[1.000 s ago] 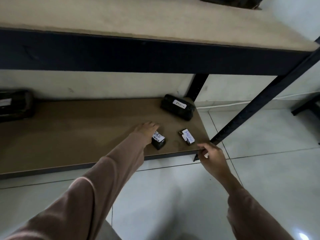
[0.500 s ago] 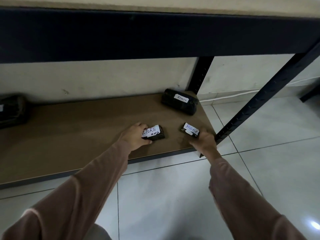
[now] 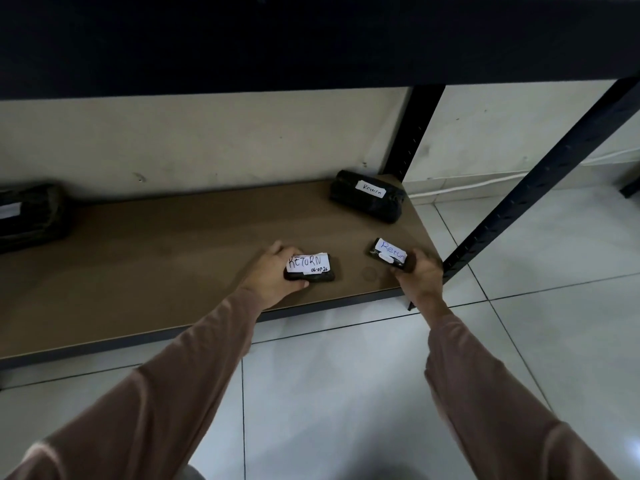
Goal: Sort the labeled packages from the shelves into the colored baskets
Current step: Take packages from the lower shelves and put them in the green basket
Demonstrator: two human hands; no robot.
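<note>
1. Nearest us, our two sleeved arms reach over the tiled floor toward the bottom shelf of the rack.
2. Our left hand has its fingers closed around the left end of a small dark package with a white "RETURN" label; the package lies flat near the shelf's front edge.
3. Our right hand has its fingers wrapped over the near end of a second small package, also labelled "Return", close to the shelf's right front corner.
4. Farther back, by the rear post, sits a larger dark package with a "Return" label, untouched; another dark bundle lies at the far left.
5. Risks, as we judge them: each hold is on one end only, so a package could pivot and drop to the floor as it lifts. The paper labels look loosely attached and could peel under the fingers. Our right hand works near the front upright and could knock it.
6. Hidden: no baskets are in view, so the destination is unknown. The left bundle's label is cut off and unreadable, the upper shelf is only a dark band, and the fingertips under both packages cannot be seen.
</note>
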